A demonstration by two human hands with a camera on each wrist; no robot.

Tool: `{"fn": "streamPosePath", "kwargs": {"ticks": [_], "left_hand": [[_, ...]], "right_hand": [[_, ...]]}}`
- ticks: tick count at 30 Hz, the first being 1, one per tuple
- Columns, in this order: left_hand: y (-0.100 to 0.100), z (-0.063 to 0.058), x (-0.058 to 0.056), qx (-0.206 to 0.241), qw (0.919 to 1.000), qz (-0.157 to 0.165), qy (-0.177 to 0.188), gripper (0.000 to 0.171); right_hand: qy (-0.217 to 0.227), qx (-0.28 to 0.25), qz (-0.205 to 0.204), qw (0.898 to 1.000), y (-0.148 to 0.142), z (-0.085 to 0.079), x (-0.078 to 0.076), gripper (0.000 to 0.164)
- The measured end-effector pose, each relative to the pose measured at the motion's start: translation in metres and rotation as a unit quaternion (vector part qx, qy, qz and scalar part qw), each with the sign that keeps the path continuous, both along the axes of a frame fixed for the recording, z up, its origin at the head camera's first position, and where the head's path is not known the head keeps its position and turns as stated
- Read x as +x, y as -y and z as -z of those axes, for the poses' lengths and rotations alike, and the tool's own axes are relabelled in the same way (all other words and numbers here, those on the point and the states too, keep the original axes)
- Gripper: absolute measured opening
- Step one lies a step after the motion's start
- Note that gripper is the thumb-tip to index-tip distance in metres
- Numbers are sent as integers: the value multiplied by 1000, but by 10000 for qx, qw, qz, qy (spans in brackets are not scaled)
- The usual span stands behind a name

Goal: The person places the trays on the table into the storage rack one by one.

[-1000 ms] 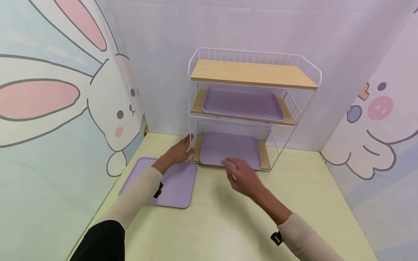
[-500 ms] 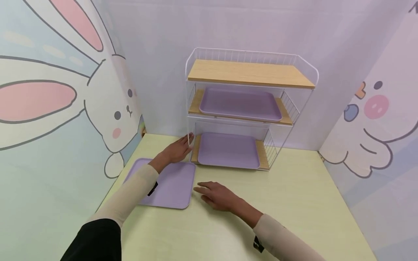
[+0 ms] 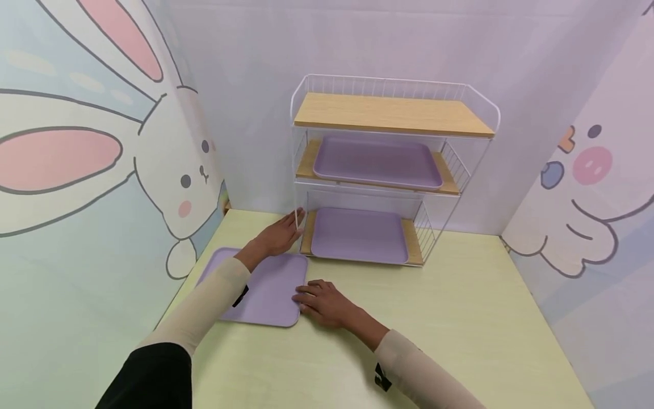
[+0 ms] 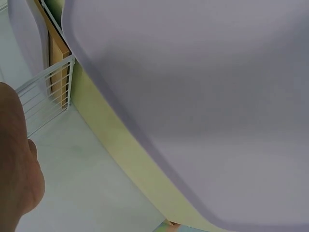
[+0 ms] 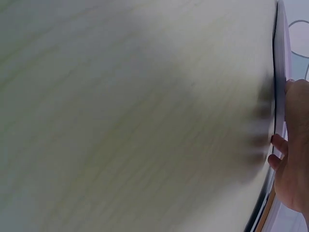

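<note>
**Your left hand [image 3: 278,234] is resting at the rack [image 3: 383,134] while your right hand [image 3: 327,305] is touching the table tray [image 3: 271,289]**

At the far left, a rabbit print [image 3: 184,142] is covering the side curtain. Your left sleeve [image 3: 204,304] is crossing above the table tray and hiding part of it. This purple tray is lying flat on the table [image 3: 460,312], just beside the rack's front left corner.

Your left hand is touching the rack's left side; its fingers are stretching out, released, with the thumb standing apart.

The rack is standing upright at the back. A lower tray [image 3: 357,233] is lying on its bottom board, a middle tray [image 3: 378,162] on the board above, and the top board is sitting over both.

In front of the rack, your right hand is reaching leftward. Its fingers are lying over the table tray's right rim, relaxed rather than clenching; you cannot tell how firmly they are pressing.

At the far right, a cartoon print [image 3: 592,165] is facing the rack.
</note>
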State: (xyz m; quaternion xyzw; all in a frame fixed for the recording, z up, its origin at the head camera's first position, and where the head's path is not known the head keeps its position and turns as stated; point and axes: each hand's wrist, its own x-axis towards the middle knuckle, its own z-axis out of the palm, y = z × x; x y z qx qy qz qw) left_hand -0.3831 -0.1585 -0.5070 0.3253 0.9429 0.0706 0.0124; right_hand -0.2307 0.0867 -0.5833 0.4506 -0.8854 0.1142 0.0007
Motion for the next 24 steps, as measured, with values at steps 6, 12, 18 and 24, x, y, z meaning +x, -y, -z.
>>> {"fn": "streamPosePath", "kwargs": {"ticks": [6, 12, 18, 24], "left_hand": [[-1, -2, 2, 98, 9999, 11, 77, 70], [0, -1, 2, 63, 9999, -11, 98, 70], [-3, -3, 5, 113, 9998, 9, 144, 69], [-3, -4, 6, 245, 9995, -19, 175, 68]], "right_hand": [[-7, 36, 192, 9998, -12, -1, 3, 38], [293, -228, 450, 9983, -47, -9, 13, 35], [386, -645, 679, 9949, -102, -5, 26, 31], [254, -1110, 1057, 9879, -158, 4, 41, 27]]}}
